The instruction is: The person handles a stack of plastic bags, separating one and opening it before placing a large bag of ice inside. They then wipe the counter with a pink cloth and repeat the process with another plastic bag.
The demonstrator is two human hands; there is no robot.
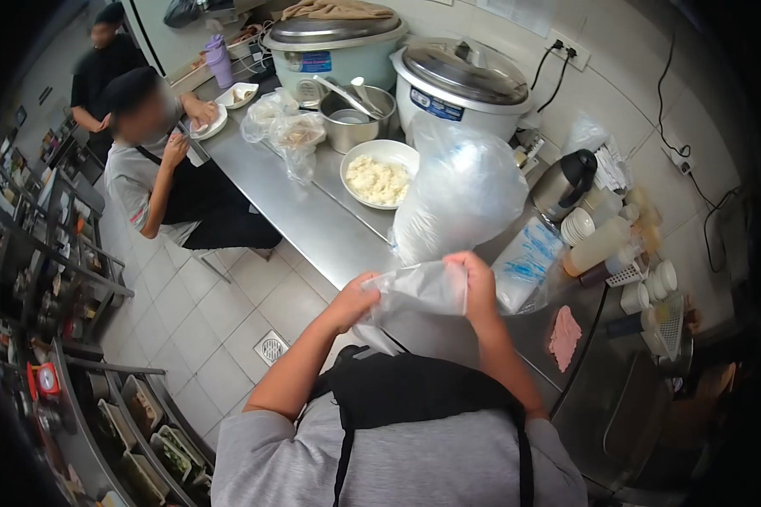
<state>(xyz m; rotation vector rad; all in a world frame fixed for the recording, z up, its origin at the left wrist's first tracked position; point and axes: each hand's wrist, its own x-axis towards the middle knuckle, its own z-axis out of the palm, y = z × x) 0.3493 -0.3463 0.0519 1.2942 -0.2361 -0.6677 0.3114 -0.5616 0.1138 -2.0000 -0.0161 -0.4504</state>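
Observation:
Between my two hands a clear plastic bag (418, 289) is stretched out in front of my apron. My left hand (355, 302) grips its left side, and my right hand (475, 286) pinches its upper right edge. Just beyond the bag stands a large, bulging clear plastic sack (461, 190) with whitish contents I cannot make out. To its left sits a white bowl (349, 182) of pale, lumpy food that looks like rice (379, 179). Right of my right hand lies a flat plastic packet (528, 260) with blue print.
Two large lidded cookers (334, 63) (465, 93) stand along the wall, near a metal pot (355, 122) with utensils. A kettle (564, 182), sauce bottles (600, 245) and a pink cloth (564, 338) are at right. A person (169, 160) sits at the left table side; another stands behind.

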